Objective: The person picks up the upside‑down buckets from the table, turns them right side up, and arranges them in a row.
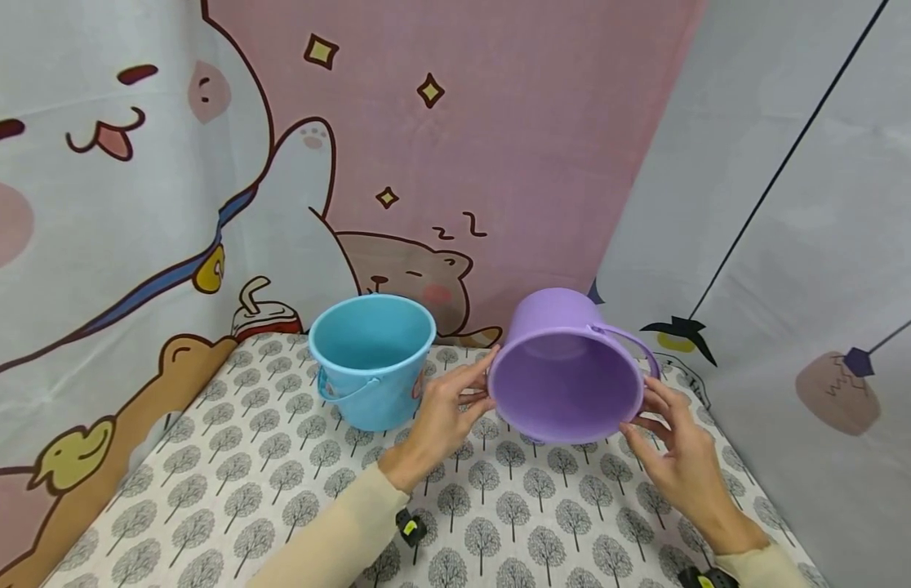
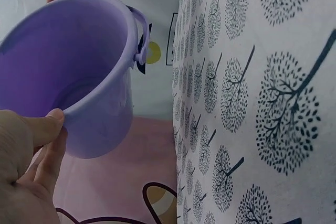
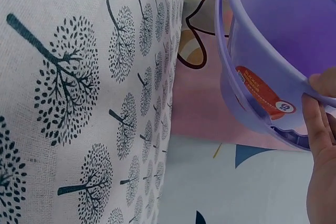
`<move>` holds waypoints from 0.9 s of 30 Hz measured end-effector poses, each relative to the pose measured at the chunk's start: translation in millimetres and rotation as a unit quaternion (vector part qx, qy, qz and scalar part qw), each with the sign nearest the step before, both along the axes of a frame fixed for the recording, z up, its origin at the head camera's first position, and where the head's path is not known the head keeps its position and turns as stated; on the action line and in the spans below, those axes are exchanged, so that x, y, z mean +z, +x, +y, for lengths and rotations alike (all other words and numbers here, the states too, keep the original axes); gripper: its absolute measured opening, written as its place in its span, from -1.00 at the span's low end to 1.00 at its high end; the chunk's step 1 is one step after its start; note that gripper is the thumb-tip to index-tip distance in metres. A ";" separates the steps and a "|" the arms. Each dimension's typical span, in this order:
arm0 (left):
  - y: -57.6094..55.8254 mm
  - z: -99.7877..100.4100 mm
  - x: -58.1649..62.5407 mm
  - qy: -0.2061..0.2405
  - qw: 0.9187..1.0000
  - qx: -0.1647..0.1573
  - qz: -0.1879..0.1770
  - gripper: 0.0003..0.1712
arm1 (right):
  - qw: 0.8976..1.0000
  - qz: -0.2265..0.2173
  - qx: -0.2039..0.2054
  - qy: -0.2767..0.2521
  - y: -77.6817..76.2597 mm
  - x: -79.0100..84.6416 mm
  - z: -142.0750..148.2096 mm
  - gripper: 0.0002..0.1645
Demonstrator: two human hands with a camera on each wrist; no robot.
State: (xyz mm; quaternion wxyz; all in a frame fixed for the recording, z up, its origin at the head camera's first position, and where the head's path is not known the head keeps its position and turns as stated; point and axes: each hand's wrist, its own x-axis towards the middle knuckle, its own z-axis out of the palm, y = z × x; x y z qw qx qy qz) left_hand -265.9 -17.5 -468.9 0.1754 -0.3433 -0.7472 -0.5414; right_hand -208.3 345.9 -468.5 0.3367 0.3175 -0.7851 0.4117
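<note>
A purple bucket point(image 1: 566, 384) is tipped on its side above the table, its mouth facing me. My left hand point(image 1: 444, 412) pinches the rim on the left, thumb inside and fingers outside, as the left wrist view shows. On the opposite side my right hand point(image 1: 676, 449) pinches the rim near the bucket's handle point(image 1: 639, 343). An orange label point(image 3: 265, 93) shows on the bucket's outer wall in the right wrist view. Just left of my left hand, a light blue bucket point(image 1: 375, 408) stands upright with its handle hanging down in front.
The table point(image 1: 338, 514) has a white cloth printed with grey trees. Behind it hangs a pink and white cartoon curtain point(image 1: 499, 122), close to both buckets. A pale curtain wall point(image 1: 808, 269) closes off the right side.
</note>
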 end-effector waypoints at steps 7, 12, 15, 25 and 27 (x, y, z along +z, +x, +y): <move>0.4 -2.1 1.3 -0.002 1.000 0.011 0.022 0.05 | 0.999 -0.030 -0.002 0.014 1.2 1.6 -0.7 0.48; 1.6 -3.1 3.9 -0.003 0.999 0.020 0.040 0.11 | 0.999 -0.033 0.000 0.018 1.1 3.0 -1.4 0.56; 2.3 -3.5 5.2 0.000 0.999 0.023 0.046 0.14 | 0.999 -0.037 -0.001 0.017 1.4 4.1 -2.7 0.59; 6.1 -6.8 11.2 0.008 0.998 0.031 0.062 0.10 | 0.997 -0.063 -0.041 0.028 6.8 10.0 -9.0 0.69; 6.7 -7.3 12.5 0.009 0.997 0.029 0.068 0.10 | 0.997 -0.062 -0.039 0.025 6.9 10.6 -9.1 0.68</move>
